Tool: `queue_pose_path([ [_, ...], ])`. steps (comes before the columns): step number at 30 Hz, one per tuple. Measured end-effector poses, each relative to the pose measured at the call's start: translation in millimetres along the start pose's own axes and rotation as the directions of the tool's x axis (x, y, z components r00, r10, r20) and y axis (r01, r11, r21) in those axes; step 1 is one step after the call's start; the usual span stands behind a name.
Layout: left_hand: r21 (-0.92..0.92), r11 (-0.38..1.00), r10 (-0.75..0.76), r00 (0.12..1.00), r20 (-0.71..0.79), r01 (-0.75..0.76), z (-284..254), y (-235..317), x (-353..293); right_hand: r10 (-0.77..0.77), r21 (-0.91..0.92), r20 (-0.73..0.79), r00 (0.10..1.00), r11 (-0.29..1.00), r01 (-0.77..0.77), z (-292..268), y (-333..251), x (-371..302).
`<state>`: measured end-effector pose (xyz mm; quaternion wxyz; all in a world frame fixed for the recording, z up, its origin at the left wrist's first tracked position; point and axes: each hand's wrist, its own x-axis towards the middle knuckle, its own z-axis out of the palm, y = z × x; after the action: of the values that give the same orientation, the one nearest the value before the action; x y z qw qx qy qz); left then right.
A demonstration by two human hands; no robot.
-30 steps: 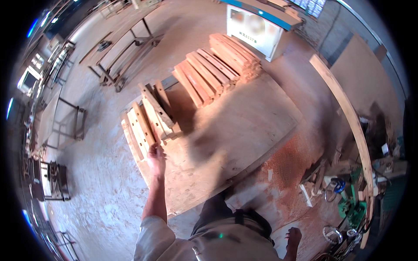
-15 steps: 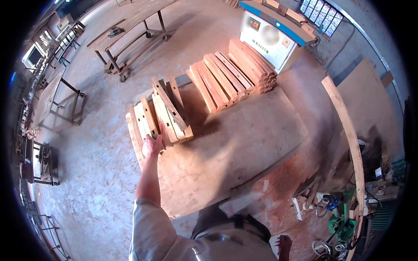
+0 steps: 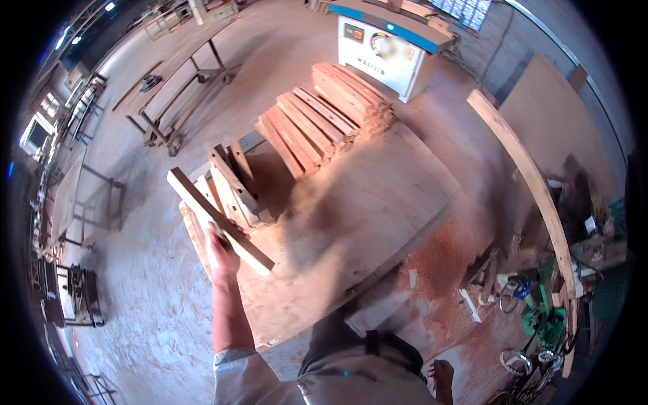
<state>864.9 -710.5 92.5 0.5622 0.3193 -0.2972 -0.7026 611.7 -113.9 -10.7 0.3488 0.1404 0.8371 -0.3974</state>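
My left hand is closed around a squared wooden bar, gripping it below its middle. The bar is raised and tilted, its far end up to the left and its near end down to the right. Just under and beyond it lie several pale wooden bars with dark slots cut in them, on the left end of a large board. Down at my right side hangs my right hand, in shade, its fingers loosely curled and a little apart, with nothing visible in them.
A stack of reddish wooden bars lies at the board's far side, before a white machine with a blue-edged top. A wheeled table stands far left. At right, a long curved plank leans near green machinery and wood scraps.
My left hand has lifted one wooden bar off the slotted bars and swung it toward me. The view has shifted slightly; my right hand stays low at my side.
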Motion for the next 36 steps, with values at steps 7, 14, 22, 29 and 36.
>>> queue_pose_path([
  [7,-0.143,0.980,-0.122,0.986,0.112,0.138,90.9,-66.7,-14.0,0.005,0.154,-0.039,0.999,0.988,0.001,-43.4,35.0,7.7],
  [14,0.536,0.769,-0.008,0.834,0.551,-0.347,281.3,-162.3,-134.3,0.142,0.127,-0.163,0.976,0.984,-0.122,-145.0,110.0,24.2],
  [22,0.399,0.809,-0.075,0.599,0.798,-0.431,471.8,-240.4,-257.9,0.351,0.507,-0.208,0.913,0.837,-0.206,-230.3,231.9,22.4],
  [29,0.454,0.780,-0.500,-0.007,0.866,0.432,570.1,-365.1,-241.0,0.516,0.734,-0.222,0.827,0.647,-0.207,-264.8,252.2,23.8],
  [36,0.388,0.674,-0.624,0.203,0.755,0.629,634.5,-492.2,-345.1,0.606,0.795,-0.279,0.745,0.581,-0.175,-302.8,223.7,27.1],
])
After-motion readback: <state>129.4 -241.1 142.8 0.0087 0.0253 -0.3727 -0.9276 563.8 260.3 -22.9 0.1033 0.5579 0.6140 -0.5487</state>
